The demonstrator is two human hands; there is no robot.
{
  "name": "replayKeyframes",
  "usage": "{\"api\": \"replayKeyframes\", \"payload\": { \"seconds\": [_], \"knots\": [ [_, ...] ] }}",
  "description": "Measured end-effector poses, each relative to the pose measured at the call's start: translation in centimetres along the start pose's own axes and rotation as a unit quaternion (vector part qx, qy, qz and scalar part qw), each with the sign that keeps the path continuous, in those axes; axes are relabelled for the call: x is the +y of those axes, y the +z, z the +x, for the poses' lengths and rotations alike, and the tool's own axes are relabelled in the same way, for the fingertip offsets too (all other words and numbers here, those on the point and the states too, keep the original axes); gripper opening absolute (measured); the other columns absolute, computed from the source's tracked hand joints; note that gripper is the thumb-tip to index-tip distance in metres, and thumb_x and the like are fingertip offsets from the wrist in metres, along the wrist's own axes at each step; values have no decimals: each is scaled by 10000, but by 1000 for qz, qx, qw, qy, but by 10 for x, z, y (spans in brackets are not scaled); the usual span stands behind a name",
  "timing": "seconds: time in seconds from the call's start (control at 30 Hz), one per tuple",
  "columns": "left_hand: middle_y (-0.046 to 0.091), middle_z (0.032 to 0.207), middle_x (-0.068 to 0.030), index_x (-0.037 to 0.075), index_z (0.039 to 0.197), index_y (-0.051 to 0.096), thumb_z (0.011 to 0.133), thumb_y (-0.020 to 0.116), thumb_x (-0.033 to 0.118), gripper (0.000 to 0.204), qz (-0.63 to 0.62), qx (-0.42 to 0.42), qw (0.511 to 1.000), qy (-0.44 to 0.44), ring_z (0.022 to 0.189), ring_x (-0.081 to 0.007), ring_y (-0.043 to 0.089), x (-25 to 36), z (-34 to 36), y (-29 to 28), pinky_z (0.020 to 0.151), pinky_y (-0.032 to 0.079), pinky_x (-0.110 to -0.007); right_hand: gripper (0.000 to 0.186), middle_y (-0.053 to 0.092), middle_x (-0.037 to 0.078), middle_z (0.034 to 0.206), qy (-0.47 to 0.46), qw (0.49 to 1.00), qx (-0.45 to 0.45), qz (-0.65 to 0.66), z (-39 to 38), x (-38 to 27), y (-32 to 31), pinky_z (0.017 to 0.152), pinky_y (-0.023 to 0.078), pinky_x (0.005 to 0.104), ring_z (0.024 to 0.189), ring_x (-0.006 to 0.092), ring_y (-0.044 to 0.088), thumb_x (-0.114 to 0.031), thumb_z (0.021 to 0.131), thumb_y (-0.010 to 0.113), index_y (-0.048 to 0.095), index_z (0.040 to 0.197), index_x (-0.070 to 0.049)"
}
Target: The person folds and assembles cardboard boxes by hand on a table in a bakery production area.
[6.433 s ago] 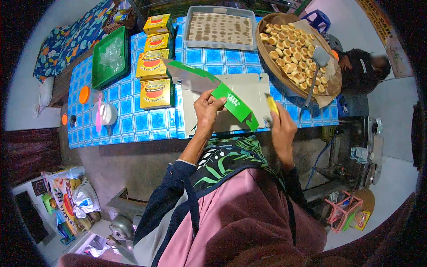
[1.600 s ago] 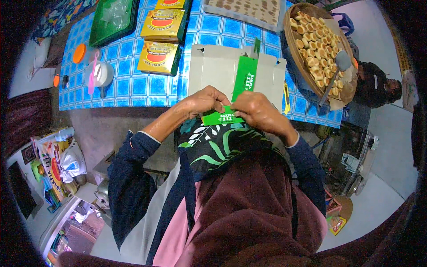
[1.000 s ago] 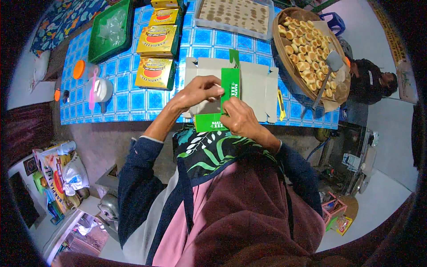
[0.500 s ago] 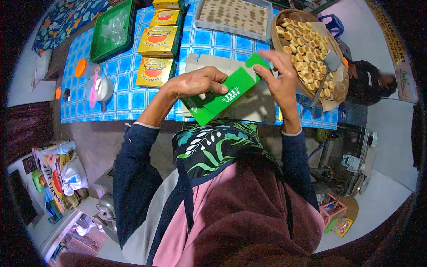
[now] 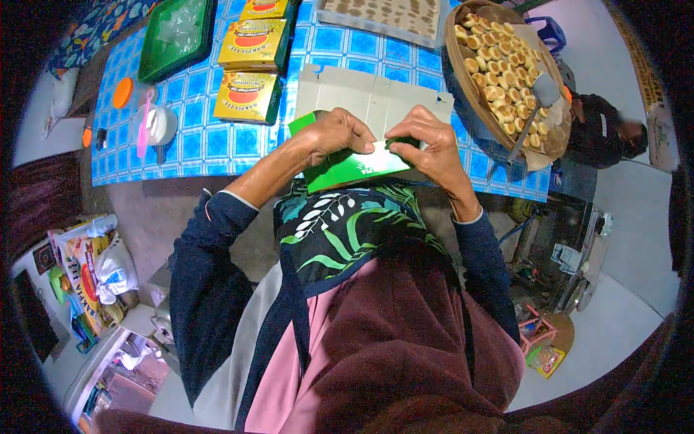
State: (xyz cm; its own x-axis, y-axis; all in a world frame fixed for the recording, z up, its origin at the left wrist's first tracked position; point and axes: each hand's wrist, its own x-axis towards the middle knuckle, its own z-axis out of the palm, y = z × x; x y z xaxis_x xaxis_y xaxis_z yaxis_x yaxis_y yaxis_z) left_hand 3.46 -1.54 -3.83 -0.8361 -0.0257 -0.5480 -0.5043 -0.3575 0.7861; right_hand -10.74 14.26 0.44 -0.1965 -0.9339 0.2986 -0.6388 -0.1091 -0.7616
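Near the table's front edge I hold a green cardboard box (image 5: 340,173), partly folded, with white print on its side. My left hand (image 5: 336,137) is closed on its upper edge, the thumb and fingers pinching the card. My right hand (image 5: 426,145) pinches the box's right end, where a flap bends under the fingers. The two hands are close together, and they cover part of the box's top. Under and behind it lies a flat grey-brown sheet of unfolded cardboard (image 5: 383,98) with creases and notched edges.
Finished yellow boxes (image 5: 249,95) stand in a row behind the left hand. A round woven tray (image 5: 470,87) of small baked pastries (image 5: 506,79), with a spatula (image 5: 542,94), sits at right. Further left are a green tray (image 5: 148,61), a white tub (image 5: 163,124) and an orange lid (image 5: 123,92).
The box has come down nearer to me and lies more level. My right hand has gone from spread fingers at the flap to a pinch, closer to my left hand.
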Motion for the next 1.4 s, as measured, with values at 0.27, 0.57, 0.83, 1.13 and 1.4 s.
{"api": "replayKeyframes", "payload": {
  "seconds": [0.27, 0.57, 0.83, 1.13, 1.4],
  "knots": [
    [659, 744, -21, -2, 850, 704, 744, 698, 23, 108, 36, 10, 999, 15, 662, -98, 567, -9, 9, 13, 653, 468, -232, 173, 584, 55, 634, 19, 998, -60, -29, -6, -1, -6, 663, 393, 323, 638, 178, 521, -53, 632, 720, 688, 800, -30],
    [651, 734, -28, -12, 814, 697, 747, 672, 9, 74, 42, 9, 999, -1, 649, -97, 554, -7, 4, 22, 626, 456, -238, 175, 578, 54, 654, -51, 994, -24, -97, -17, -8, 10, 642, 367, 370, 656, 229, 522, -6, 620, 673, 670, 787, -57],
    [656, 741, -33, -10, 826, 689, 766, 643, 0, 76, 47, -1, 999, 2, 667, -97, 577, -12, 3, 26, 628, 468, -229, 172, 583, 72, 688, -64, 993, -53, -85, -24, -18, 4, 640, 377, 372, 674, 248, 521, -2, 624, 674, 649, 788, -44],
    [661, 772, -30, -15, 875, 680, 814, 623, 20, 90, -5, -77, 997, -23, 675, -88, 587, -13, 0, 25, 625, 477, -232, 161, 549, 75, 685, -5, 998, -25, -61, -27, -25, 4, 643, 377, 376, 687, 265, 520, -18, 641, 686, 616, 784, -46],
    [630, 742, -21, -9, 825, 661, 851, 568, 27, 103, 54, -64, 996, 12, 659, -86, 547, -26, -1, 29, 588, 432, -235, 250, 596, 48, 748, -73, 995, -59, -41, -37, -18, 4, 703, 405, 366, 749, 245, 550, -66, 624, 678, 653, 872, -61]
  ]
}}
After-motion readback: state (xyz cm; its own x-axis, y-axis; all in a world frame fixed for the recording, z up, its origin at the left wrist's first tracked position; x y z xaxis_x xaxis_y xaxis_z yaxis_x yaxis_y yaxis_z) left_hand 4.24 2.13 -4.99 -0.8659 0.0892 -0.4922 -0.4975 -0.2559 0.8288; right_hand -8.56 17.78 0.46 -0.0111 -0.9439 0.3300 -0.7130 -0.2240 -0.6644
